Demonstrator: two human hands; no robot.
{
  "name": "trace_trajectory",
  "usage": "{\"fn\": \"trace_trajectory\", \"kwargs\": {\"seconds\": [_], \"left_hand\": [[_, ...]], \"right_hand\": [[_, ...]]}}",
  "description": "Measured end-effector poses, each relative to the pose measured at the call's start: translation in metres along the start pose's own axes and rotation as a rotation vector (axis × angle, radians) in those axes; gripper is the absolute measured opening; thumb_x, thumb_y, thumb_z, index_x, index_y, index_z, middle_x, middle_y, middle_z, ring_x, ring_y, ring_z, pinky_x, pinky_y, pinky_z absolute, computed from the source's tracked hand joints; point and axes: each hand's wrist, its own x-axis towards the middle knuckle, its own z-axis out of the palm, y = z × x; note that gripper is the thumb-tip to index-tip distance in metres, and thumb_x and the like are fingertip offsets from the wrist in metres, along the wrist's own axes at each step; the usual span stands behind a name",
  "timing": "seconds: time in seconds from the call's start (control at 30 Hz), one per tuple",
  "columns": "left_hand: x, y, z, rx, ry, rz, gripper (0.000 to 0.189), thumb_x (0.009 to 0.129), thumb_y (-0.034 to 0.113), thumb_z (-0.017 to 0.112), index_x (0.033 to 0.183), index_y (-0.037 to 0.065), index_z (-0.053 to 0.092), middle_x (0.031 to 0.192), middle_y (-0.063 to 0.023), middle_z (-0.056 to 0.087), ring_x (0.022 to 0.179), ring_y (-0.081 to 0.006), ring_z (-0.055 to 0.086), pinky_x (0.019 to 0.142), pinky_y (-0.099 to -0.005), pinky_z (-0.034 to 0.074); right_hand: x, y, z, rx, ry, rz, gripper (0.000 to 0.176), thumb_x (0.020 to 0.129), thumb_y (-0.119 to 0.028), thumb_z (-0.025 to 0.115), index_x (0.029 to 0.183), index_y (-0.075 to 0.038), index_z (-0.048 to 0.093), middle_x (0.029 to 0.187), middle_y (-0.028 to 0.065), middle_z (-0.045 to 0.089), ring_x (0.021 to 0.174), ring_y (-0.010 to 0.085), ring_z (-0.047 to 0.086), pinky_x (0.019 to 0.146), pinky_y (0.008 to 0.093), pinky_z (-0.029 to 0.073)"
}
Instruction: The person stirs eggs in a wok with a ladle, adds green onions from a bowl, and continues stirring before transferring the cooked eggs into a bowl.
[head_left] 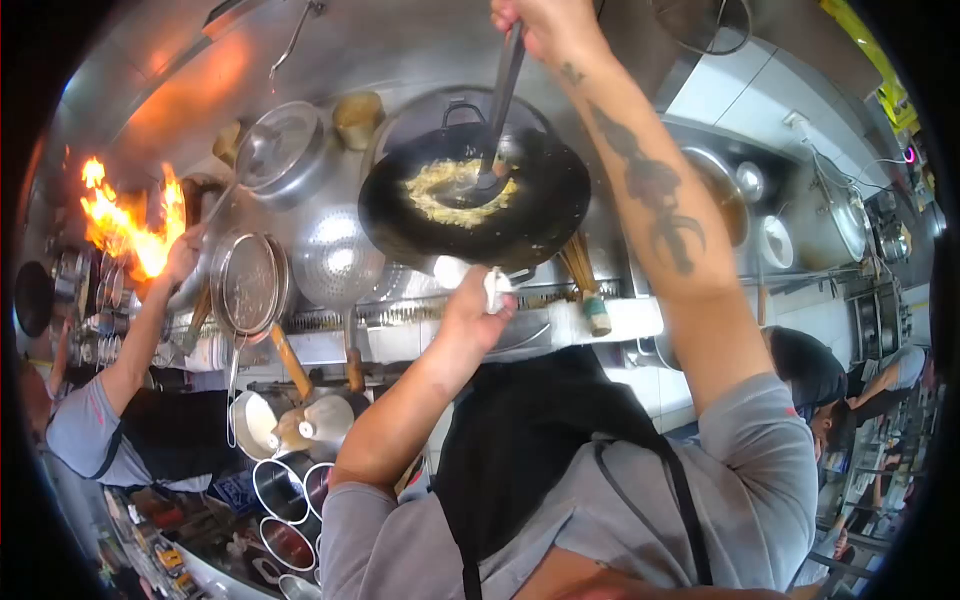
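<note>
A black wok (545, 215) holds a ring of yellowish food (430, 190) that looks like egg. My left hand (480, 308) is closed round a white cloth (452, 271) at the wok's near edge. With my right hand (545, 25), at the top of the view, I grip the dark handle of a ladle (506, 85). The ladle's bowl rests inside the wok, within the food. Whether my left fingers also touch the wok's near handle cannot be made out.
Left of the wok lie a perforated strainer (340, 250), a round sieve (250, 285) and a metal lid (280, 150). A co-worker's arm (140, 330) is near tall flames (150, 235) at far left. A bamboo brush (596, 312) stands right of the wok.
</note>
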Motion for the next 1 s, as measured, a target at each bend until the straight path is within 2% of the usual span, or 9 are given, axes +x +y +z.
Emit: {"fn": "trace_trajectory", "kwargs": {"seconds": [0.1, 0.17, 0.3, 0.4, 0.47, 0.6, 0.7, 0.83, 1.0], "left_hand": [[0.01, 0.014, 0.005, -0.041, 0.04, 0.063, 0.016, 0.094, 0.02, 0.047, 0.103, 0.01, 0.054, 0.092, -0.0042, 0.06, 0.075, -0.0168, 0.054, 0.049, -0.0249, 0.042], [0.07, -0.018, -0.067, 0.073, 0.05, 0.131, 0.016, 0.094, 0.021, 0.046, 0.103, 0.011, 0.054, 0.092, -0.0043, 0.06, 0.077, -0.0174, 0.056, 0.051, -0.0266, 0.044], [0.026, -0.069, -0.109, 0.154, 0.068, -0.035, 0.018, 0.093, 0.026, 0.047, 0.106, 0.014, 0.052, 0.09, -0.0016, 0.058, 0.076, -0.0173, 0.059, 0.051, -0.0296, 0.047], [0.027, -0.038, -0.067, 0.105, 0.155, 0.101, 0.017, 0.092, 0.024, 0.048, 0.1, 0.01, 0.052, 0.083, -0.0028, 0.057, 0.071, -0.0168, 0.058, 0.048, -0.0276, 0.045], [0.081, 0.005, -0.073, 0.063, -0.025, 0.093, 0.017, 0.092, 0.023, 0.048, 0.096, 0.008, 0.053, 0.081, -0.0051, 0.058, 0.067, -0.0171, 0.056, 0.046, -0.0267, 0.044], [0.153, 0.039, -0.079, 0.107, 0.043, 0.163, 0.011, 0.088, 0.021, 0.053, 0.089, 0.01, 0.052, 0.075, -0.0033, 0.055, 0.063, -0.0164, 0.053, 0.042, -0.0262, 0.04], [0.151, 0.038, -0.072, 0.118, 0.113, 0.133, 0.011, 0.084, 0.023, 0.057, 0.086, 0.013, 0.052, 0.073, -0.001, 0.054, 0.063, -0.0152, 0.052, 0.044, -0.027, 0.039], [0.144, 0.042, -0.06, 0.083, 0.13, 0.134, 0.013, 0.082, 0.024, 0.059, 0.09, 0.015, 0.053, 0.075, -0.0007, 0.055, 0.066, -0.0159, 0.052, 0.047, -0.0293, 0.041], [0.153, 0.033, -0.065, 0.12, 0.184, 0.156, 0.016, 0.082, 0.021, 0.059, 0.095, 0.013, 0.053, 0.08, -0.0035, 0.056, 0.07, -0.0167, 0.053, 0.046, -0.0293, 0.042]], "right_hand": [[-0.006, 0.061, -0.027, -0.385, -0.032, 0.036, 0.025, 0.079, -0.022, 0.07, 0.068, -0.004, 0.059, 0.054, 0.0056, 0.056, 0.042, 0.0126, 0.052, 0.039, 0.028, 0.04], [-0.014, 0.136, -0.031, -0.169, 0.09, 0.072, 0.021, 0.082, -0.014, 0.066, 0.068, -0.002, 0.057, 0.055, 0.0057, 0.053, 0.041, 0.0132, 0.05, 0.037, 0.0274, 0.039], [0.004, 0.072, -0.028, -0.158, 0.008, -0.172, 0.023, 0.085, -0.012, 0.062, 0.068, -0.001, 0.052, 0.057, 0.0058, 0.051, 0.044, 0.0129, 0.051, 0.04, 0.0271, 0.041], [0.0, -0.021, -0.005, -0.063, 0.101, -0.191, 0.022, 0.086, -0.016, 0.062, 0.071, -0.006, 0.049, 0.054, 0.0008, 0.047, 0.037, 0.01, 0.044, 0.034, 0.0231, 0.034], [0.008, -0.028, -0.016, 0.071, 0.017, -0.262, 0.023, 0.086, -0.016, 0.062, 0.07, -0.005, 0.05, 0.055, 0.0024, 0.049, 0.04, 0.0102, 0.046, 0.037, 0.0236, 0.037], [0.006, 0.058, -0.023, -0.181, 0.021, -0.227, 0.026, 0.086, -0.023, 0.065, 0.073, -0.003, 0.055, 0.058, 0.0055, 0.054, 0.046, 0.0132, 0.052, 0.046, 0.0273, 0.042], [0.016, 0.169, -0.043, -0.309, -0.094, 0.156, 0.022, 0.084, -0.022, 0.069, 0.076, -0.006, 0.056, 0.063, 0.0025, 0.056, 0.051, 0.0101, 0.053, 0.047, 0.0231, 0.041], [0.022, 0.11, -0.023, 0.008, 0.086, -0.131, 0.026, 0.084, -0.018, 0.069, 0.07, -0.008, 0.049, 0.06, 0.0001, 0.05, 0.046, 0.0095, 0.044, 0.043, 0.0231, 0.037], [0.016, 0.179, -0.017, -0.175, -0.077, 0.093, 0.022, 0.084, -0.013, 0.065, 0.07, -0.006, 0.05, 0.057, 0.0009, 0.049, 0.043, 0.0089, 0.045, 0.038, 0.0256, 0.035]]}}
